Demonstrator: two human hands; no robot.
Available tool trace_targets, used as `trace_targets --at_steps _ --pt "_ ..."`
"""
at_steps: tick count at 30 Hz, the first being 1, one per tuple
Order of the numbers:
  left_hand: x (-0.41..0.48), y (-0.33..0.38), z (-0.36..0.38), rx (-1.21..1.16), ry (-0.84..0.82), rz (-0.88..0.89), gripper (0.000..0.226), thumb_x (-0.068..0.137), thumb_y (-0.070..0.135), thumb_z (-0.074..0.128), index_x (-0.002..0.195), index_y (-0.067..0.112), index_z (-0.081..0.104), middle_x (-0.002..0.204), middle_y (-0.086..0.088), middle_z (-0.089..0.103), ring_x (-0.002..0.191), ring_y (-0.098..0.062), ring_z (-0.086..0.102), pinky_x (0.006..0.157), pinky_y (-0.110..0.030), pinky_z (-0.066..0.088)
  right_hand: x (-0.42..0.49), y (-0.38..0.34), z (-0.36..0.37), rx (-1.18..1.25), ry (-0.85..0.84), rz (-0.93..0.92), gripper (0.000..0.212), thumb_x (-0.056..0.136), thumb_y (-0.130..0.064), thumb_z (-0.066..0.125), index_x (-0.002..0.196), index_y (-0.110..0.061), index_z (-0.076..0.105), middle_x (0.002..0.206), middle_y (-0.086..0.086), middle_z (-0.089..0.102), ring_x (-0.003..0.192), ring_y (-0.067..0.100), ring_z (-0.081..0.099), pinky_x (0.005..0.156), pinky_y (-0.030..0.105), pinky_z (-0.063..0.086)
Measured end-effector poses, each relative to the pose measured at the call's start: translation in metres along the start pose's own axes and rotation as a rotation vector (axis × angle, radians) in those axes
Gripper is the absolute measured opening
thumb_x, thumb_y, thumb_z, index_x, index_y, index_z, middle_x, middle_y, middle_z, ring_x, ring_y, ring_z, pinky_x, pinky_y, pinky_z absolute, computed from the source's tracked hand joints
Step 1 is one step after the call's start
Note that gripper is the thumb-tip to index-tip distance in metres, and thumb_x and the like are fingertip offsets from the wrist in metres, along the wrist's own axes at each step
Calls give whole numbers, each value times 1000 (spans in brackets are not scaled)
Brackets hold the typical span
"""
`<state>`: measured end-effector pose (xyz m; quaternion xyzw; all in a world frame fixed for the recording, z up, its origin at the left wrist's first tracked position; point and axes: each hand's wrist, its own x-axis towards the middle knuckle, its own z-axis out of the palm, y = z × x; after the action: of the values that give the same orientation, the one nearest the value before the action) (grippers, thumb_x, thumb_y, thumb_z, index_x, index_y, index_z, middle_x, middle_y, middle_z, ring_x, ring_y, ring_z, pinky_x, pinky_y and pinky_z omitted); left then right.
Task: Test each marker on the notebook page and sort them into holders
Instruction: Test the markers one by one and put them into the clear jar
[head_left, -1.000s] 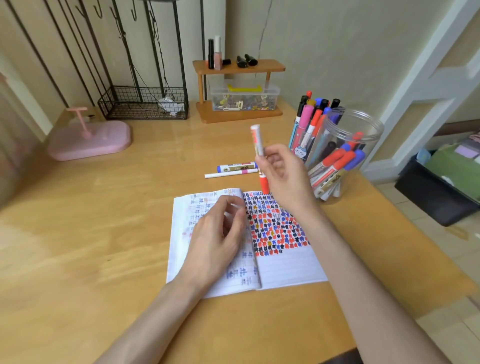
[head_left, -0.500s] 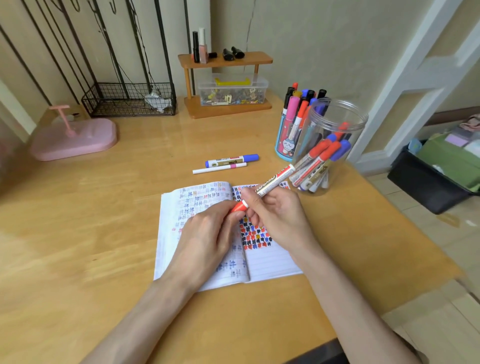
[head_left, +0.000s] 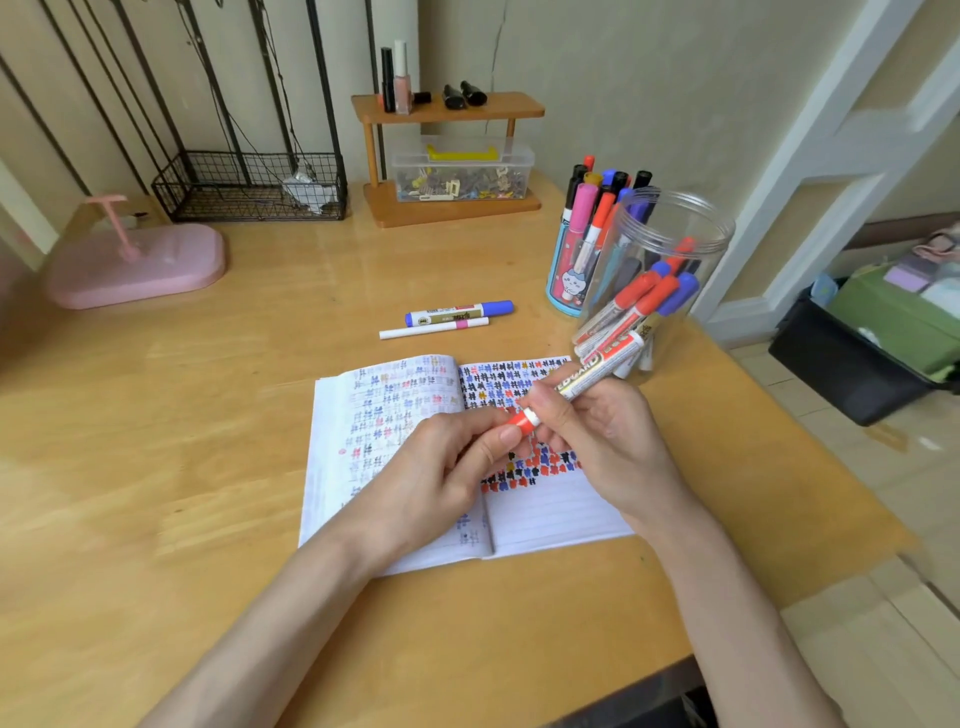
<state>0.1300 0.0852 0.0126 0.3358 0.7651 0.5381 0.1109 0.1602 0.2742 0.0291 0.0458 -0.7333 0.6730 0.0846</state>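
- The red marker is held just above the notebook, slanting from its red cap over the middle fold up towards the notebook's far right corner.
- The left hand pinches the cap between thumb and curled fingers, above the fold.
- The right hand grips the white barrel with its fingers curled round it, over the notebook's right page.
- The notebook lies open on the desk, and both pages are covered with coloured test marks.
- Just beyond the notebook lie a blue marker and a thin white-and-pink marker, side by side.
- Beyond the notebook's far right corner a clear jar holds leaning markers, and a blue cup of upright markers stands just behind it.
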Motion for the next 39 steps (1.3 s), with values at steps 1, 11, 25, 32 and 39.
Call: trace_targets --at_steps 1,11,25,32,39 --pt "-2 -2 -3 -47 -18 -24 29 110 24 46 99 12 70 81 3 67 73 -2 57 73 -15 46 1 1 -6 44 66 19 19 93 -26 66 87 -9 71 70 -2 63 64 7 58 62 24 45" --pt "-3 -11 -11 -75 235 -78 34 108 35 46 99 9 65 71 7 55 62 -17 46 55 -42 39 -10 -4 -7 -56 185 70 26 99 -23 66 83 -3 63 62 10 61 51 14 52 49 20 42" --pt "-8 -20 -4 25 244 -86 24 108 34 50 88 28 61 60 16 53 55 -5 43 56 -21 34 -32 31 -7 -90 334 158 9 92 -3 74 84 -6 69 57 -4 65 51 5 59 50 16 44" --pt "-8 -20 -3 58 251 -93 24 108 34 52 88 29 63 61 15 54 55 -5 43 56 -20 35 -31 33 -5 -150 355 134 14 91 -4 75 81 -11 69 60 -5 68 56 7 64 54 18 48" --pt "-9 -22 -3 48 248 -95 23 107 38 54 89 28 64 67 9 59 58 -8 47 57 -24 38 -32 31 -5 -180 323 145 15 90 -3 75 81 -12 69 64 -2 72 58 9 68 55 20 51"
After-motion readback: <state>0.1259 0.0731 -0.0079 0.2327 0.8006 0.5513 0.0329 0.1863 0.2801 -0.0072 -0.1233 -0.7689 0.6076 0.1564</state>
